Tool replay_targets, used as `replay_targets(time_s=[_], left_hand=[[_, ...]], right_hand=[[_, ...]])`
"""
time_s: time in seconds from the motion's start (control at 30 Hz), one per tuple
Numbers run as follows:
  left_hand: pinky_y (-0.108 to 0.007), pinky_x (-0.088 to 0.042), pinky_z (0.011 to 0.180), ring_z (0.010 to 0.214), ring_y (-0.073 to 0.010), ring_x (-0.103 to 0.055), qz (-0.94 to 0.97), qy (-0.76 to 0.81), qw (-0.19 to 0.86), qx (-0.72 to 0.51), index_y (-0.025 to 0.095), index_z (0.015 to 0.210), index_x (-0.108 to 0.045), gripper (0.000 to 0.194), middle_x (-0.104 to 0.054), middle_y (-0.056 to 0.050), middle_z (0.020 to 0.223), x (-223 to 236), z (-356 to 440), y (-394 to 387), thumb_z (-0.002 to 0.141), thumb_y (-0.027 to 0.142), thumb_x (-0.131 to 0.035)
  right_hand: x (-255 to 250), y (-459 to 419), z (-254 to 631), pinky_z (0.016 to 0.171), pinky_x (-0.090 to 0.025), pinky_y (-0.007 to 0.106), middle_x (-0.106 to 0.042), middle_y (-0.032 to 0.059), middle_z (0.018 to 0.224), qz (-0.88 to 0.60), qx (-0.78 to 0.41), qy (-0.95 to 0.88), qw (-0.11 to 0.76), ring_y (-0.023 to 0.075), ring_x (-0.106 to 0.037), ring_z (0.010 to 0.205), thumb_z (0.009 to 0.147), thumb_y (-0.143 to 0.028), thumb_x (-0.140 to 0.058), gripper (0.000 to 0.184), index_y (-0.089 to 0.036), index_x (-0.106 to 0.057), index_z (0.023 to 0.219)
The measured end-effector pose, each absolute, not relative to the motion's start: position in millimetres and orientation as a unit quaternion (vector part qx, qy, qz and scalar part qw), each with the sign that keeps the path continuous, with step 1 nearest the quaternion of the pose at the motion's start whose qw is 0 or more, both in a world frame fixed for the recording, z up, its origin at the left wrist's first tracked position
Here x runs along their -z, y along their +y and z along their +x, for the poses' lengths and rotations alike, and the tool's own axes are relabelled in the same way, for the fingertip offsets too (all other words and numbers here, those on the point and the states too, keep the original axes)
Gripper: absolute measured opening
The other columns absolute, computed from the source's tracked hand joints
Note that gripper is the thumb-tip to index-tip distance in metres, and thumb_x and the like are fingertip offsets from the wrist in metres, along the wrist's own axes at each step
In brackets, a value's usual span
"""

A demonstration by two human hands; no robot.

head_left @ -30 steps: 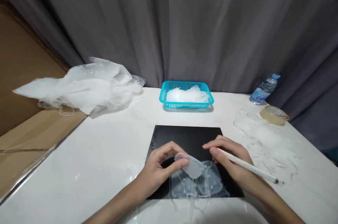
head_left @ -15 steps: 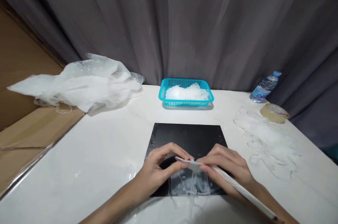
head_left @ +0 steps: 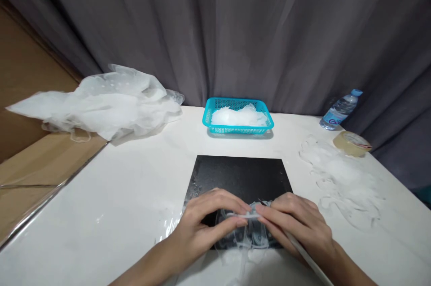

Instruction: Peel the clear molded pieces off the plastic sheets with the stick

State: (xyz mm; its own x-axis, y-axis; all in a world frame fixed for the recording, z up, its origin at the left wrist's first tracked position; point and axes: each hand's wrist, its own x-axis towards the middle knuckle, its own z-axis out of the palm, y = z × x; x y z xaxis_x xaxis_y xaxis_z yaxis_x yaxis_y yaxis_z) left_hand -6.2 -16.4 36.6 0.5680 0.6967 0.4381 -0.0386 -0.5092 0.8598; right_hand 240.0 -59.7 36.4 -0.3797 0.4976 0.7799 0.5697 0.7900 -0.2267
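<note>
Over the black board [head_left: 239, 176], my left hand [head_left: 210, 216] pinches one end of a thin, translucent white strip [head_left: 247, 216] between thumb and fingers. My right hand [head_left: 299, 223] is closed at the strip's other end, fingertips on it. Through that same hand runs a slim white-handled tool [head_left: 311, 257], a dark pointed tip showing above the fingers; its exact kind is unclear. Sheer white fabric with ribbon-like strands [head_left: 247, 239] hangs below the strip, over the board's near edge.
A turquoise basket [head_left: 238, 130] with white material stands at the back. Sheer white fabric [head_left: 117, 106] is heaped at left, by cardboard [head_left: 43, 160]. On the right are a water bottle [head_left: 340, 111], a tape roll [head_left: 352, 143] and loose white scraps [head_left: 346, 173]. A grey curtain [head_left: 235, 30] hangs behind.
The strip has turned to lie more level and edge-on. My right hand has shifted slightly right and down, and the tool's dark tip now shows above its fingers.
</note>
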Motion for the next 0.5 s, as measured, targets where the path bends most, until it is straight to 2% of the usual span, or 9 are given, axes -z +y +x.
replay_targets(time_s=[0.17,0.33,0.4,0.5], left_hand=[[-0.028,-0.059,0.088,0.095,-0.0175,-0.077,0.787,0.195,0.396,-0.431,0.024,0.115,-0.074,0.028,-0.081,-0.004,0.104,-37.2,-6.4,-18.4,0.096,0.004,-0.075],[-0.028,-0.057,0.088,0.096,-0.0168,-0.075,0.798,0.195,0.388,-0.418,0.025,0.117,-0.073,0.030,-0.081,-0.002,0.105,-37.3,-7.4,-17.6,0.097,0.003,-0.072],[-0.028,-0.057,0.088,0.095,-0.0162,-0.075,0.799,0.201,0.390,-0.412,0.026,0.117,-0.072,0.031,-0.081,-0.001,0.106,-36.1,-7.5,-17.7,0.097,0.003,-0.072],[-0.027,-0.057,0.086,0.093,-0.0157,-0.076,0.794,0.212,0.395,-0.409,0.026,0.113,-0.073,0.028,-0.081,0.000,0.103,-32.7,-7.3,-18.0,0.096,0.003,-0.074]], right_hand=[[-35.1,-62.7,238.9,0.067,-0.054,0.028,-0.073,0.0058,0.087,-0.318,0.060,-0.835,0.444,0.0146,-0.063,0.073,0.098,-0.003,-0.066,0.025,-0.009,-0.070,0.122],[-37.5,-59.8,237.5,0.054,-0.038,0.030,-0.067,-0.0010,0.071,-0.292,0.160,-0.871,0.360,0.0140,-0.051,0.057,0.095,-0.001,-0.066,0.042,-0.018,-0.070,0.133],[-39.1,-58.8,240.0,0.055,-0.038,0.031,-0.069,0.0015,0.075,-0.282,0.160,-0.880,0.347,0.0146,-0.053,0.059,0.098,-0.002,-0.061,0.037,-0.014,-0.070,0.132],[-37.9,-57.2,247.5,0.061,-0.046,0.033,-0.074,0.0101,0.088,-0.274,0.130,-0.884,0.357,0.0174,-0.060,0.070,0.103,-0.004,-0.048,0.032,-0.002,-0.069,0.128]])
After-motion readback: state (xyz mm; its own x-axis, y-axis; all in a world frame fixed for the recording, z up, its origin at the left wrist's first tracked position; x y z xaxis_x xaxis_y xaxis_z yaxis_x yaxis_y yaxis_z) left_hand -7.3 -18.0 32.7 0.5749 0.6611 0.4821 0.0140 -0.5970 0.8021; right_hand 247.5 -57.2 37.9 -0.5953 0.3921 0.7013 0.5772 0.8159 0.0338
